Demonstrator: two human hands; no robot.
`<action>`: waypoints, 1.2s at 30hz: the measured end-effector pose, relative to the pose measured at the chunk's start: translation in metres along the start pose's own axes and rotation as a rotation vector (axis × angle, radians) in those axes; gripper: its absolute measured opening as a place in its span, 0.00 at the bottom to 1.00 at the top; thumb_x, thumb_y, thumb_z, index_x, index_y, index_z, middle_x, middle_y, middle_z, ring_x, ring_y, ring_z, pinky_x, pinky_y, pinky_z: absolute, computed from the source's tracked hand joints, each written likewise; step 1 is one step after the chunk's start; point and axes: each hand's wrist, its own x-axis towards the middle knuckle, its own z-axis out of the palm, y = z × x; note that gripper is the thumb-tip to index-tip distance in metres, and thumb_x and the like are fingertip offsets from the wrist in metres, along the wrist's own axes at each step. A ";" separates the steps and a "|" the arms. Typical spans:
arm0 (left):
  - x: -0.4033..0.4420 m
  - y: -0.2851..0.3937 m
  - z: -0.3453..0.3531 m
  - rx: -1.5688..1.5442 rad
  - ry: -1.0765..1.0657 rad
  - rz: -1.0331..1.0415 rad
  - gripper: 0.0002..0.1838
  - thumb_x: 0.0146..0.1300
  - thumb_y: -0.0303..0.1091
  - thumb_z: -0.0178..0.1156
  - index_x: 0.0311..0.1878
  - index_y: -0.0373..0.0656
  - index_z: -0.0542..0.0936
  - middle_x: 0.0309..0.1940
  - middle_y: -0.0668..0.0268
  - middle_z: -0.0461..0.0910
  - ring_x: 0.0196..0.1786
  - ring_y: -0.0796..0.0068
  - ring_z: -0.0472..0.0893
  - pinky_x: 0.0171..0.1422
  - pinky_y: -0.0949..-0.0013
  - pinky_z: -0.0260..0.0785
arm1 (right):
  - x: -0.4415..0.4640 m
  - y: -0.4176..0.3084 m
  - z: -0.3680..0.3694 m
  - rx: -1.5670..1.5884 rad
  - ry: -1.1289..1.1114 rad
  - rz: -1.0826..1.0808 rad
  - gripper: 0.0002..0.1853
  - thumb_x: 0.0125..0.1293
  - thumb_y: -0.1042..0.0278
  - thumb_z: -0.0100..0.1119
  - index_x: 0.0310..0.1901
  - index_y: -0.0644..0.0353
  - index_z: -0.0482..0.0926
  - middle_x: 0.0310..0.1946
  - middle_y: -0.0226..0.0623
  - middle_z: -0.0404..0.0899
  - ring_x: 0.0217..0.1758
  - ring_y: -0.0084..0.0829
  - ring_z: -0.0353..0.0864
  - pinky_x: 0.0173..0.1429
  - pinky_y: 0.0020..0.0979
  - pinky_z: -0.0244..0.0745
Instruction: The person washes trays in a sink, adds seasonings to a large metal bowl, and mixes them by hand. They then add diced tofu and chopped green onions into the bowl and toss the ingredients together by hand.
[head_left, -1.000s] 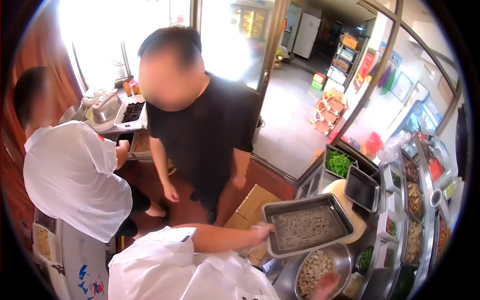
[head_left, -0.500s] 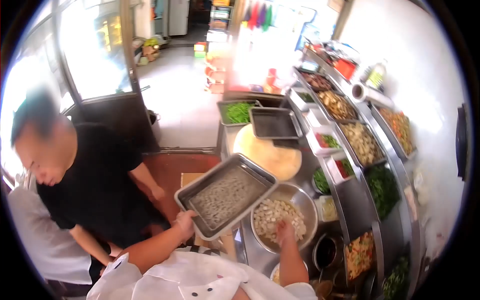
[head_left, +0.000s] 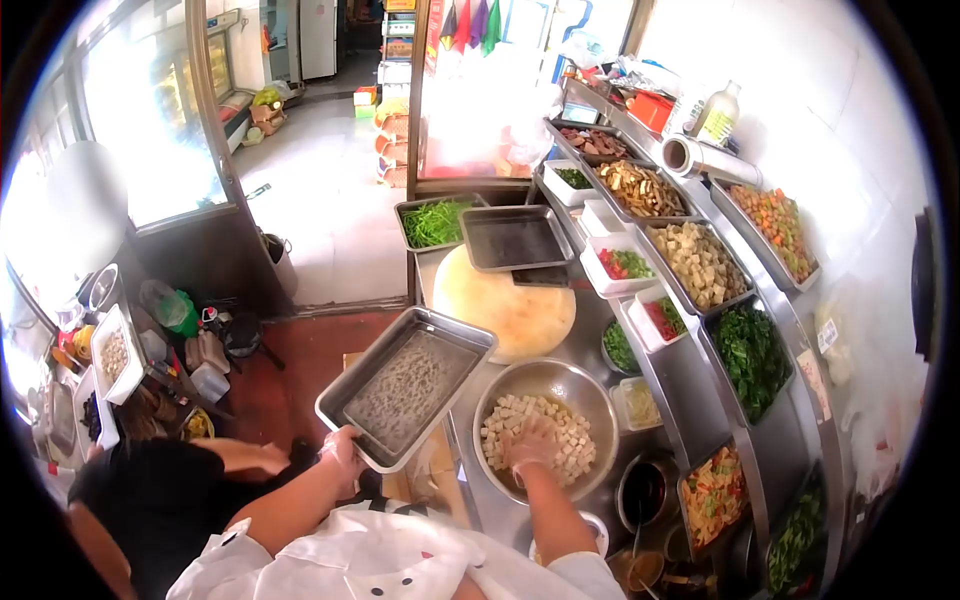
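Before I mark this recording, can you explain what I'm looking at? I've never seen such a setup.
There's no robot here: a person works bare-handed, without tools. One camera worn on the head looks forward and down. The left hand holds a metal tray by its near edge; what coats its bottom is unclear. The right hand is among pale cubes in a steel bowl on the counter. Beyond the bowl lies a round board. The person in black is someone else.
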 end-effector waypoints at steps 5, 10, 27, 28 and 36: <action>0.066 -0.019 -0.045 -0.071 -0.034 0.062 0.18 0.64 0.28 0.52 0.57 0.32 0.72 0.54 0.49 0.78 0.54 0.51 0.81 0.63 0.47 0.74 | 0.010 0.034 0.041 0.029 -0.043 -0.248 0.38 0.71 0.36 0.40 0.73 0.56 0.65 0.78 0.50 0.50 0.82 0.46 0.47 0.81 0.49 0.45; 0.072 -0.010 -0.070 0.010 0.140 0.048 0.10 0.60 0.29 0.55 0.42 0.36 0.76 0.35 0.59 0.77 0.35 0.62 0.77 0.44 0.61 0.76 | -0.030 0.053 -0.046 0.651 -0.321 -0.142 0.30 0.71 0.46 0.58 0.66 0.58 0.73 0.64 0.47 0.76 0.67 0.43 0.75 0.71 0.38 0.67; 0.044 0.005 -0.132 -0.005 0.083 0.127 0.19 0.59 0.30 0.52 0.53 0.34 0.76 0.49 0.52 0.81 0.52 0.54 0.82 0.65 0.52 0.75 | -0.010 0.080 0.004 0.512 0.156 0.011 0.28 0.75 0.51 0.50 0.64 0.67 0.72 0.68 0.51 0.71 0.72 0.45 0.68 0.75 0.41 0.61; 0.063 0.002 -0.152 0.010 0.102 0.202 0.19 0.58 0.29 0.53 0.53 0.35 0.76 0.48 0.52 0.80 0.52 0.54 0.80 0.65 0.51 0.73 | -0.004 0.085 0.014 0.480 0.135 -0.013 0.28 0.75 0.51 0.50 0.65 0.66 0.71 0.68 0.50 0.70 0.72 0.43 0.68 0.75 0.41 0.61; 0.064 0.016 -0.220 0.318 0.342 0.257 0.20 0.58 0.34 0.59 0.52 0.35 0.79 0.49 0.52 0.81 0.49 0.57 0.81 0.57 0.53 0.76 | 0.069 0.156 0.047 1.944 0.232 -0.069 0.13 0.73 0.54 0.56 0.49 0.52 0.79 0.40 0.23 0.77 0.43 0.20 0.74 0.51 0.23 0.70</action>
